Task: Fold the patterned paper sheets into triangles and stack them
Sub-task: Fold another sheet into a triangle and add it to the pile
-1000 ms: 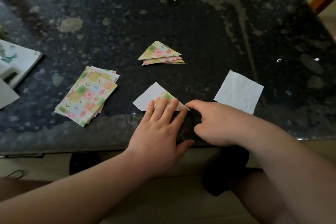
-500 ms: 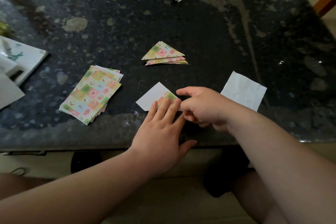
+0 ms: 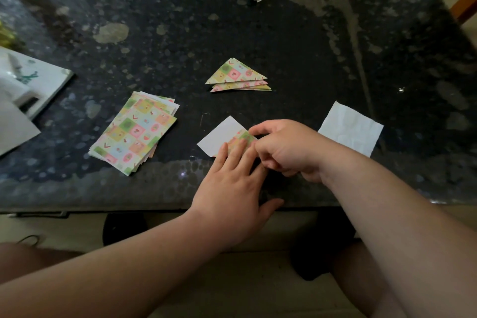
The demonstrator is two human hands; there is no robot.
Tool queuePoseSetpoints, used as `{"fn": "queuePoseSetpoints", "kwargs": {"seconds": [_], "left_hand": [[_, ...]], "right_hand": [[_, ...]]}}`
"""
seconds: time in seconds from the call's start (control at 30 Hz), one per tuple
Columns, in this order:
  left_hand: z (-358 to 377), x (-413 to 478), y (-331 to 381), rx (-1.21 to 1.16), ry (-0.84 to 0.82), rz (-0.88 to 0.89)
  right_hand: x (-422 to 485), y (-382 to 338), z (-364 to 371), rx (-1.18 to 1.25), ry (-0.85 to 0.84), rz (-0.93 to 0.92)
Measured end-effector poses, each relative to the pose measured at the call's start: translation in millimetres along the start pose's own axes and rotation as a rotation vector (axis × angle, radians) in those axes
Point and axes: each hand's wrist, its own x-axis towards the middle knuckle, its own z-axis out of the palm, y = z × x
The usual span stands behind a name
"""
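Paper sheet (image 3: 222, 137), half folded, lies on the dark surface (image 3: 258, 33) under the left hand (image 3: 232, 196), whose flat fingers press it; the curled right hand (image 3: 286, 147) pinches its patterned flap.

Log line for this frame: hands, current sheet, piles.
step: folding | left hand flat, presses sheet | right hand pinches its patterned flap | triangles stacked beyond | unfolded pile at left
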Motion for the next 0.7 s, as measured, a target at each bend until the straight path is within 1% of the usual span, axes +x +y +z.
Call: {"fn": "queuePoseSetpoints", "kwargs": {"seconds": [0.13,0.27,0.43,0.5,0.57,0.7], "left_hand": [[-0.3,-0.3,0.2,-0.013,-0.008,-0.002],[-0.7,-0.7,-1.2,-0.026,-0.023,-0.002],[0.8,-0.5,-1.5,-0.057,-0.029,-0.018],[-0.6,-0.5,-1.5,-0.058,-0.028,-0.025],[-1.7,-0.9,-1.5,-0.068,-0.016,-0.029],[-4.6,0.8,-2.1,-0.119,0.008,-0.056]], "right_hand": [[-1.1,-1.0,1.1,-0.025,0.005,-0.007],[-4.7,-3.3,1.1,-0.112,0.018,-0.036],[-17.4,-6.9,-7.2,-0.469,-0.044,-0.053],[-21.6,-5.9,-10.9,-0.582,-0.023,-0.043],[-25.8,-3.5,-12.8,-0.662,0.005,-0.043],[-32.1,0.7,-11.6,-0.712,0.023,-0.048]]}}
